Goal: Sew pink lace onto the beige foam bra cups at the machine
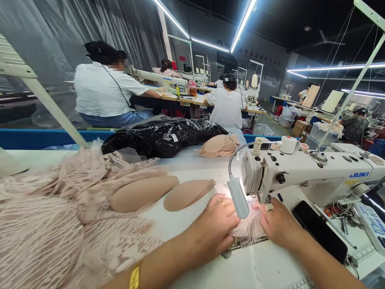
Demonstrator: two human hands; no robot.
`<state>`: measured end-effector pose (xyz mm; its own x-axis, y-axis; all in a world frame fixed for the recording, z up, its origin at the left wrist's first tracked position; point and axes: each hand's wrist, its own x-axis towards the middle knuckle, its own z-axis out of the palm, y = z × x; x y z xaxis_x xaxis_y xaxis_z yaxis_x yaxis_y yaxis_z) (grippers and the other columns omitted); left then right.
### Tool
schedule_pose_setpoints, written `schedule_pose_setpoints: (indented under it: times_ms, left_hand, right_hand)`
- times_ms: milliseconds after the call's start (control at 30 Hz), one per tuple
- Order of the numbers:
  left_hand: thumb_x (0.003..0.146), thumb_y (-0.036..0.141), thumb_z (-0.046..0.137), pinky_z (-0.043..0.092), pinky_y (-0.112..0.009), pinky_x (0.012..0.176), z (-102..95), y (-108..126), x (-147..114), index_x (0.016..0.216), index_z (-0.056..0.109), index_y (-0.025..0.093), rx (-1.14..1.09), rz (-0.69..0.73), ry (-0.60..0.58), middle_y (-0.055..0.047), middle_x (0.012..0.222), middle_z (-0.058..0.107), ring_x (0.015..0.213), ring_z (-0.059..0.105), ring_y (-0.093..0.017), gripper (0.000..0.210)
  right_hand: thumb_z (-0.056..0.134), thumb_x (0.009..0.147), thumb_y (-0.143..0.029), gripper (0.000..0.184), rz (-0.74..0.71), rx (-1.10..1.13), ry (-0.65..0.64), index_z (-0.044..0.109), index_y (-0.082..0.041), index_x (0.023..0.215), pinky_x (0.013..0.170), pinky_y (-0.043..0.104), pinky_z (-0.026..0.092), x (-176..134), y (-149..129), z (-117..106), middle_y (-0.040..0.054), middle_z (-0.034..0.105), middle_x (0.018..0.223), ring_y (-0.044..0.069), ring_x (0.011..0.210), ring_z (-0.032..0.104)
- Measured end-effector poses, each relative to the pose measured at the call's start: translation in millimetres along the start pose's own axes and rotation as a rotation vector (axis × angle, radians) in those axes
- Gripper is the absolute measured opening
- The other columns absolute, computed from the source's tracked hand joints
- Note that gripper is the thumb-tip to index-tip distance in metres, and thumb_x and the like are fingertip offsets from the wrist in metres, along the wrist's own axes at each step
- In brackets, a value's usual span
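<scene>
Left hand (217, 223) and right hand (281, 223) touch pale-pink fringed lace fabric (248, 229) at the white metal sewing machine (323, 175), pinching or not I can't tell; seemingly mid-seam, it wants steady guiding.

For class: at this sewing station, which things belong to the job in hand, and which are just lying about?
In the job:
pale pink lace between left hand and right hand
sewing machine
lamp
probably the lace pile and tan ovals

Apparently just lying about:
black phone
black plastic bag
</scene>
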<state>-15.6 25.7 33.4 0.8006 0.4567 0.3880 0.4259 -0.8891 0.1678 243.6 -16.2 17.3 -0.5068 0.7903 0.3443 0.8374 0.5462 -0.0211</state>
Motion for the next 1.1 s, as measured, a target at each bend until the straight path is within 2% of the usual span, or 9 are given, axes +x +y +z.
schedule_pose_setpoints:
  times_ms: [67,133,233,333,433,533,700,867,1100]
  left_hand:
    - [0.074,0.010,0.065,0.051,-0.053,0.093,-9.6,5,-1,0.080,0.063,0.022,0.002,-0.114,-0.102,-0.005,0.093,0.067,0.092,0.063,-0.029,0.014]
    - [0.076,0.014,0.065,0.053,-0.049,0.085,-16.7,11,1,0.085,0.064,0.022,-0.055,-0.191,-0.138,-0.008,0.100,0.067,0.092,0.063,-0.030,0.012]
    - [0.075,0.009,0.063,0.056,-0.042,0.094,-23.2,21,3,0.106,0.065,0.024,-0.307,-0.126,-0.094,-0.009,0.124,0.067,0.112,0.064,-0.030,0.034]
    - [0.072,0.001,0.055,0.055,-0.033,0.093,-25.6,24,-2,0.114,0.064,0.026,-0.394,-0.035,-0.158,-0.004,0.122,0.069,0.109,0.066,-0.024,0.050]
    - [0.065,0.000,0.055,0.053,-0.037,0.082,-23.7,20,-10,0.103,0.064,0.024,-0.212,-0.030,-0.236,-0.004,0.109,0.069,0.093,0.064,-0.025,0.045]
    - [0.067,0.004,0.058,0.049,-0.044,0.084,-21.0,18,-12,0.094,0.062,0.023,-0.060,-0.015,-0.224,-0.004,0.102,0.068,0.088,0.062,-0.028,0.033]
    - [0.080,0.009,0.060,0.038,-0.048,0.104,-19.4,15,-6,0.085,0.056,0.022,-0.120,0.087,-0.142,-0.001,0.109,0.072,0.095,0.067,-0.024,0.014]
    - [0.070,0.009,0.069,0.038,-0.046,0.092,-6.5,2,-7,0.094,0.063,0.023,0.049,-0.009,-0.125,-0.004,0.100,0.073,0.091,0.066,-0.028,0.029]
    - [0.065,0.003,0.070,0.037,-0.046,0.092,26.0,-14,-16,0.091,0.064,0.024,0.143,-0.007,-0.015,-0.004,0.092,0.072,0.083,0.064,-0.026,0.034]
  right_hand:
    - [0.055,0.094,-0.004,0.025,-0.027,0.060,0.081,0.070,-0.020,0.107,0.081,0.037,0.052,-3,-4,-3,0.0075,0.071,0.084,0.027,0.088,0.063]
    - [0.061,0.099,-0.017,0.026,-0.106,0.141,0.130,0.062,-0.019,0.125,0.088,0.039,0.053,-4,-12,-6,0.0094,0.074,0.099,0.027,0.094,0.066]
    - [0.077,0.097,-0.037,0.056,-0.201,0.176,0.146,0.049,-0.023,0.142,0.096,0.042,0.052,-2,-23,-4,0.0150,0.068,0.137,0.030,0.114,0.066]
    - [0.067,0.094,-0.014,0.037,-0.177,0.058,0.226,0.054,-0.024,0.127,0.088,0.037,0.048,1,-23,11,0.0090,0.073,0.116,0.026,0.098,0.066]
    - [0.052,0.082,0.004,0.035,-0.189,-0.050,0.283,0.057,-0.024,0.101,0.083,0.035,0.043,3,-11,30,0.0010,0.068,0.086,0.021,0.071,0.055]
    - [0.052,0.077,0.007,0.036,-0.178,-0.047,0.231,0.059,-0.024,0.094,0.089,0.036,0.042,3,-1,35,0.0019,0.071,0.091,0.021,0.076,0.056]
    - [0.057,0.076,0.004,0.038,-0.075,0.018,0.114,0.068,-0.024,0.100,0.089,0.036,0.044,2,1,19,0.0058,0.075,0.100,0.025,0.091,0.061]
    - [0.056,0.086,0.003,0.047,-0.089,0.043,0.086,0.072,-0.027,0.118,0.090,0.038,0.045,0,-3,7,0.0057,0.076,0.102,0.027,0.097,0.062]
    - [0.055,0.092,0.003,0.046,-0.128,0.060,0.060,0.072,-0.027,0.121,0.086,0.037,0.042,0,-10,10,0.0044,0.079,0.109,0.023,0.093,0.062]
